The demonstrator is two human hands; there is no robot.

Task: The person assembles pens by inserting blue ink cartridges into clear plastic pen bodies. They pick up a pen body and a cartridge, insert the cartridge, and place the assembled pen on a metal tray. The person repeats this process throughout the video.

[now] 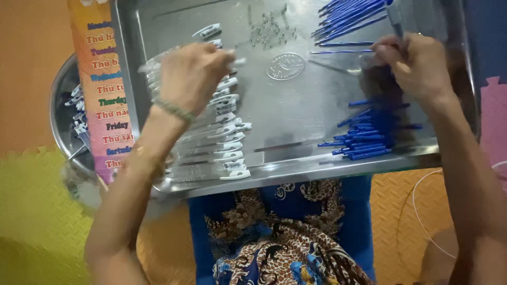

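A steel tray point(296, 113) lies across my lap. My left hand point(193, 74) is closed on a clear pen barrel with a white clip point(237, 61), above a row of clear pen barrels point(216, 142) at the tray's left. My right hand point(414, 63) pinches a thin blue ink refill point(340, 51) near the tray's upper right. More blue refills lie in a pile point(348, 18) at the top. A second heap of blue pen parts point(369, 137) sits at the lower right. Small metal springs point(266, 31) are scattered at the top centre.
A round metal bowl point(63, 113) with more clear pen parts sits left of the tray, partly under a colourful printed sheet point(103, 84). Foam floor mats in yellow point(37, 211) and orange surround my patterned clothing point(285, 237).
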